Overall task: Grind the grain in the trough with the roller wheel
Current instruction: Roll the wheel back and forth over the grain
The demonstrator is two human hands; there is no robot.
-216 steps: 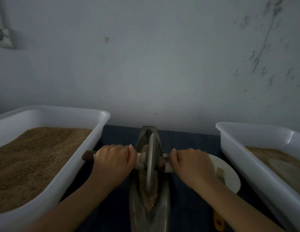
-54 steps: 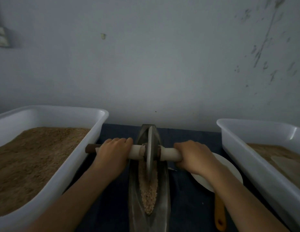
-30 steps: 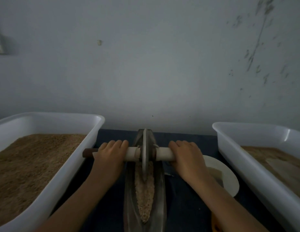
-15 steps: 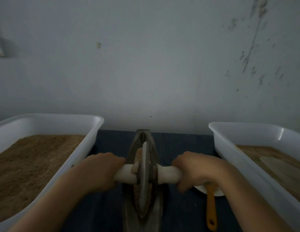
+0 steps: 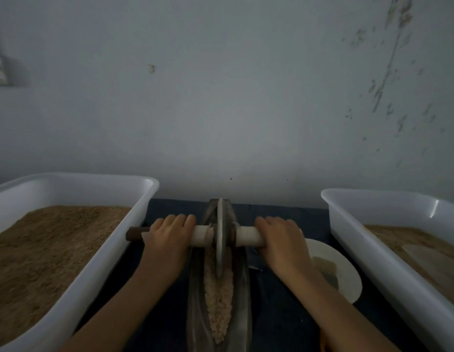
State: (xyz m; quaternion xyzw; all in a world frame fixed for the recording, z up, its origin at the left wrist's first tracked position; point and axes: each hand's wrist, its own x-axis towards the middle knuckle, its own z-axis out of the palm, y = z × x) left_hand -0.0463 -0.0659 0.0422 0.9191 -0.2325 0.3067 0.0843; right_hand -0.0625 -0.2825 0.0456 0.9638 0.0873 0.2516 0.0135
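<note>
Now at the far end: the wheel [image 5: 222, 237] has rolled fwd from mid-trough [image 5: 242, 288] half a sec ago, baring grain [image 5: 219, 295] behind. Left hand [image 5: 167, 240] & right hand [image 5: 281, 240] grip the axle [image 5: 248, 236]; a pull-back stroke likely follows.

Count, placed relative to dark metal boat-shaped trough [image 5: 242, 295] (1): white plastic tubs of brown grain, 2, one left [image 5: 99, 252], one right [image 5: 388, 252]; round white plate [image 5: 345, 273], 1, right; grey roller wheel [image 5: 221, 240], 1, inside
</note>
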